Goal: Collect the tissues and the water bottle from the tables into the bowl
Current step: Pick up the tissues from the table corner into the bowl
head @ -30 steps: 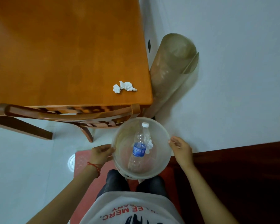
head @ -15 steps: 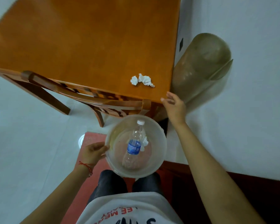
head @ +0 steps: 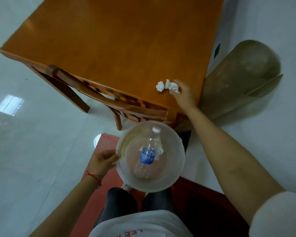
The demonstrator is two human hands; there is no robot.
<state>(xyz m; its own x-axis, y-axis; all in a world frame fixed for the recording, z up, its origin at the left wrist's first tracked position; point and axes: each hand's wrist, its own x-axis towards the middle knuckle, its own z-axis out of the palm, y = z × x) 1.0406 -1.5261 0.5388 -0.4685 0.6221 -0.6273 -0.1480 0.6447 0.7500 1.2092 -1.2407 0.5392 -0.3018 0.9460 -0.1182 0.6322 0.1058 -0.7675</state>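
Left hand: the left hand (head: 104, 160) grips the near-left rim of the round translucent plastic bowl (head: 175, 175), fingers curled over its edge, a red thread around the wrist.
Right hand: the right hand (head: 184, 94) is stretched out over the near right corner of the table, fingers spread and touching the larger wad of tissue; whether they have closed on it I cannot tell.
Tissues on table: two crumpled white tissue wads (head: 167, 86) lie side by side on the glossy orange-brown wooden table (head: 120, 41), close to its near edge and not far from its right edge. The smaller wad sits to the left, apart from the hand.
Bowl contents: a clear plastic water bottle with a blue label and white cap (head: 148, 153) lies in the bowl, cap pointing toward the table; another white tissue (head: 160, 150) is tucked against its right side.
Bowl position: held in the air below the table's near edge, just in front of the chair.
Edges: the curved wooden chair back (head: 96, 94) runs along the table's near edge, under the tabletop's lip.
Right of table: a tall rolled tan mat (head: 237, 79) leans against the white wall, just beside the table's right edge.
Open room: pale tiled floor (head: 29, 142) lies bare to the left; a red mat (head: 108, 142) is underfoot.
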